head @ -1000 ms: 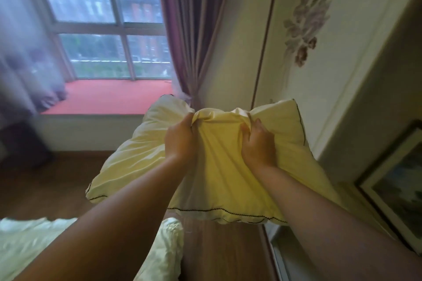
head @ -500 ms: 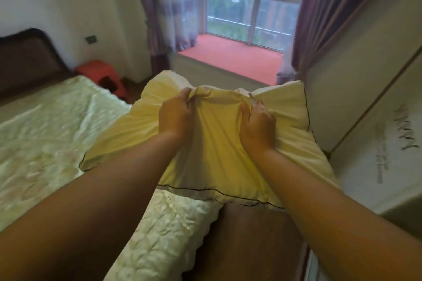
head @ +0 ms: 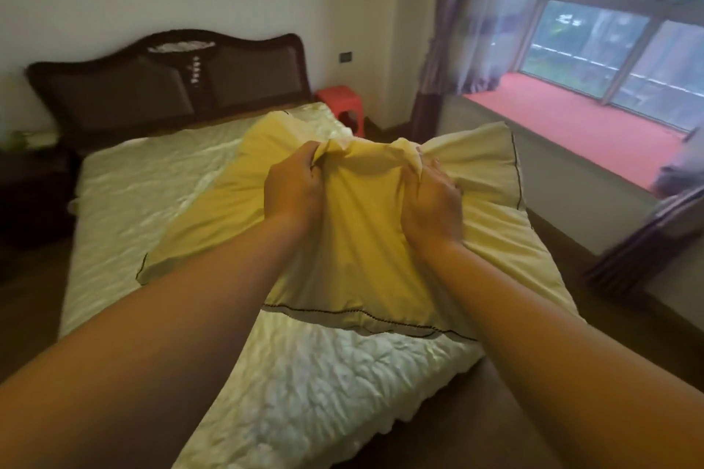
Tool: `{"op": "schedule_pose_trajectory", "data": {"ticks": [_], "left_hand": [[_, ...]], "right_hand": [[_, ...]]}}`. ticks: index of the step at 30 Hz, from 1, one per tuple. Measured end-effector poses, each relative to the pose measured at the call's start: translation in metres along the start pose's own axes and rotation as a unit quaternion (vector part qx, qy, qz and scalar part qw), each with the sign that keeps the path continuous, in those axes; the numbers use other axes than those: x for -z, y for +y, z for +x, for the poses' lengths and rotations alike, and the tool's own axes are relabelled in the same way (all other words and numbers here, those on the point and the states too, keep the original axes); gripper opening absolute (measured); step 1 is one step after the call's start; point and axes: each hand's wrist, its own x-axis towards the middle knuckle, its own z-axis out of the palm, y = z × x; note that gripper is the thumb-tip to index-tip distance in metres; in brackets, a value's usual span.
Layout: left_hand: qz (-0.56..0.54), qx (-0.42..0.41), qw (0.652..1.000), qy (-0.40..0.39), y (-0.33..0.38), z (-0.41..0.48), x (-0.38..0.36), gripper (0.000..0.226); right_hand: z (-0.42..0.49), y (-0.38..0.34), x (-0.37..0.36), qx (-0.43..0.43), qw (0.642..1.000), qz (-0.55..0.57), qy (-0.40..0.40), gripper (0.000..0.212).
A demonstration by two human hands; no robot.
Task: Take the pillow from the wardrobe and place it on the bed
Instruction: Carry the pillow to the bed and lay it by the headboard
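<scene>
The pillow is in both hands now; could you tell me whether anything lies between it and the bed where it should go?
Nothing visible does. The left hand and right hand hold the pillow above the bed, whose quilted cover up to the headboard looks bare.

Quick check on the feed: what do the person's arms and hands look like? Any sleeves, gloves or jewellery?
Both forearms are bare right down to the frame edge, with no sleeves in view. The left hand and the right hand wear no gloves. No watch, bracelet or ring shows on the visible parts, though the fingertips are buried in fabric.
</scene>
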Motion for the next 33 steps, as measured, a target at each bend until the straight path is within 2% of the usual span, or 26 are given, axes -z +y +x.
{"op": "schedule_pose_trajectory", "data": {"ticks": [8,14,21,26,33], "left_hand": [[0.018,0.023,0.999,0.036,-0.122,-0.042,0.163,0.034],[0.034,0.043,0.998,0.041,-0.178,-0.062,0.244,0.035],[0.027,0.069,0.996,0.055,-0.231,-0.054,0.288,0.03],[0.029,0.082,0.994,0.064,-0.271,-0.028,0.299,0.036],[0.054,0.105,0.991,0.07,-0.321,0.019,0.31,0.029]], "right_hand": [[-0.085,-0.145,-0.108,0.023,0.998,0.033,-0.046,0.046],[-0.127,-0.221,-0.16,0.032,0.996,0.052,-0.065,0.046],[-0.129,-0.271,-0.212,0.047,0.994,0.044,-0.083,0.047],[-0.106,-0.292,-0.258,0.06,0.993,0.049,-0.091,0.047],[-0.07,-0.317,-0.313,0.057,0.99,0.063,-0.108,0.048]]}}
